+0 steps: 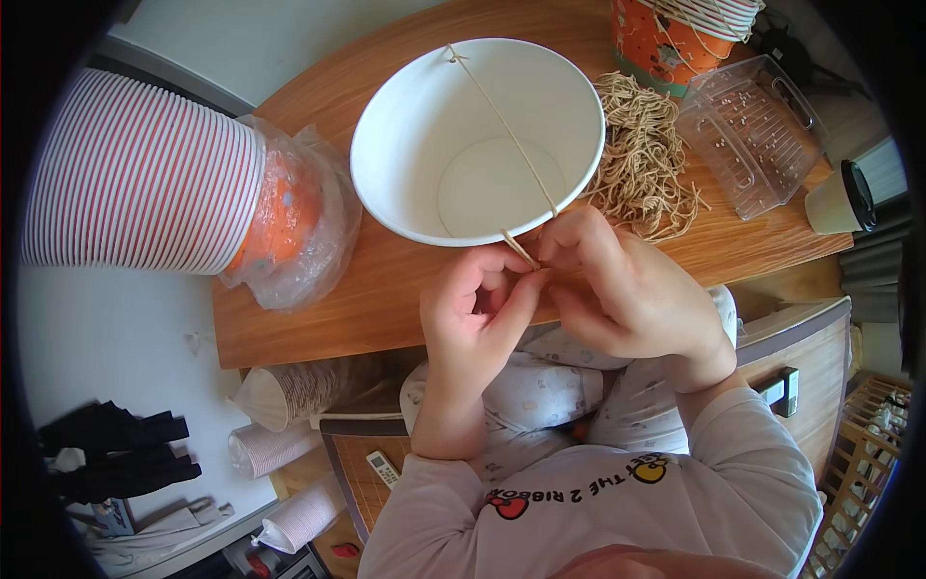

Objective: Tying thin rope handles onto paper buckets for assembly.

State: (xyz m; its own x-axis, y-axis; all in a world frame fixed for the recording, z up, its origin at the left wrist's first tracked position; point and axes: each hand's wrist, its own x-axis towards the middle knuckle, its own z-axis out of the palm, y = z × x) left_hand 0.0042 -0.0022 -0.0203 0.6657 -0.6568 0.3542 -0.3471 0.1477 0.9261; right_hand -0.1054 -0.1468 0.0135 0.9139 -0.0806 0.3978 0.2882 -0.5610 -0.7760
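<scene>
Cord (521,250) at the near rim of the white bucket (400,145) is pinched in the closed fingertips of the left hand (473,314) and the right hand (641,289). It stretches across the bucket's mouth to the far rim. On the wooden table (299,333), stacked buckets (145,174) lie left, loose cords (641,159) right; farther right sits a clear tray (748,135).

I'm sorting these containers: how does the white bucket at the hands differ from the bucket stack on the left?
The white bucket is single; the bucket stack holds many, nested. A tan cord crosses the bucket's mouth; none shows on the stack. Clear plastic wraps the stack's orange end, not the bucket. Both have pale rims.
</scene>
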